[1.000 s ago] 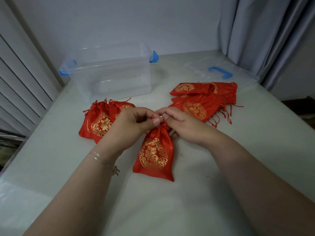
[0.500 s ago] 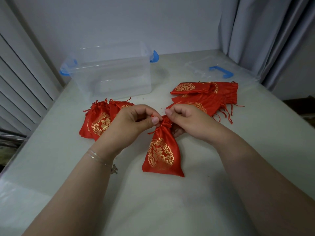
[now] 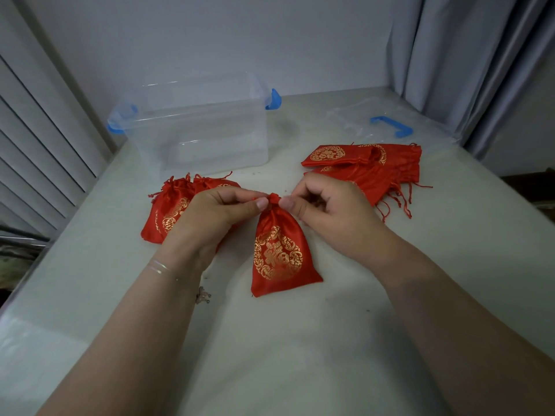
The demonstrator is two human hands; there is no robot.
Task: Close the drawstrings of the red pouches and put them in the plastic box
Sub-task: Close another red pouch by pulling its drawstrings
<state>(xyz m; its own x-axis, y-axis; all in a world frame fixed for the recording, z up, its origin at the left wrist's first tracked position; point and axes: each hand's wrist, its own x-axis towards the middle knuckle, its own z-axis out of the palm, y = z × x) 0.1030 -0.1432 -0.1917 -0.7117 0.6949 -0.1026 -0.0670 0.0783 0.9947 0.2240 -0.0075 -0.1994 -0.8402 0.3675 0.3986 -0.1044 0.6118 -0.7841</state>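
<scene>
A red pouch (image 3: 279, 256) with a gold emblem lies on the white table (image 3: 270, 340), its neck gathered tight. My left hand (image 3: 222, 211) pinches the drawstring at the left of the neck. My right hand (image 3: 324, 205) pinches the string at the right of the neck. A pile of cinched red pouches (image 3: 171, 208) lies behind my left hand. A stack of flat, open red pouches (image 3: 369, 163) lies behind my right hand. The clear plastic box (image 3: 195, 127) with blue latches stands at the back left, with nothing visible inside.
The box's clear lid (image 3: 387, 124) with a blue handle lies at the back right by grey curtains (image 3: 468, 55). Slatted panels (image 3: 39, 145) run along the table's left edge. A wall stands behind the table.
The pouch's neck has been drawn fully tight and the pouch has shifted right and turned more upright. My hands have moved slightly apart along the strings.
</scene>
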